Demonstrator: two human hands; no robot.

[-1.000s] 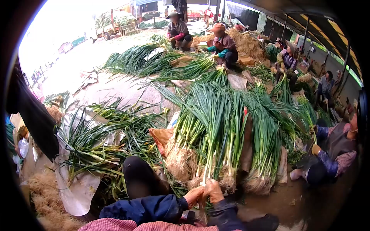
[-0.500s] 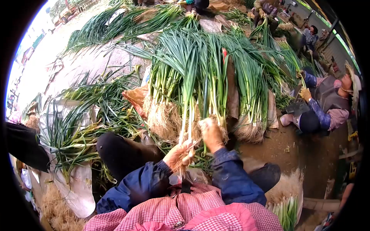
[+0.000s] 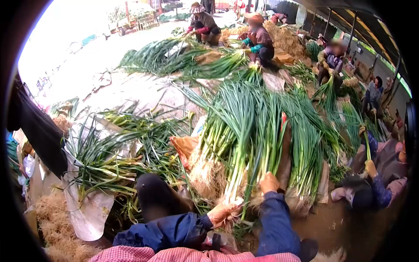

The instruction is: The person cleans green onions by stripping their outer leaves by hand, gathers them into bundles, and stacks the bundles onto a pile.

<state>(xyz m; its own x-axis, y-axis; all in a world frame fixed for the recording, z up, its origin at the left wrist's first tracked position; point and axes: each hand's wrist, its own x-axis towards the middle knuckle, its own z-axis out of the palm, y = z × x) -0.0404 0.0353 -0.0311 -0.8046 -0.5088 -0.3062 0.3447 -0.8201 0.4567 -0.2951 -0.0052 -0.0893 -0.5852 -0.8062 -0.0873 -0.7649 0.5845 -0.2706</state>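
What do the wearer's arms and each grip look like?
Loose, wrinkled navy-blue fabric sleeves reach down to both wrists, the left one ending in a narrow dark cuff. The left grip and right grip appear bare, without visible markings.

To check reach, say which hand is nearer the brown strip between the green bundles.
Right. The right hand is just left of the brown strip; the left hand is farther left, gripping stalks.

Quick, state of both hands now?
Left hand: closed, holding green onions by their lower ends.
Right hand: at neighbouring stalks; whether its grip is closed cannot be told.
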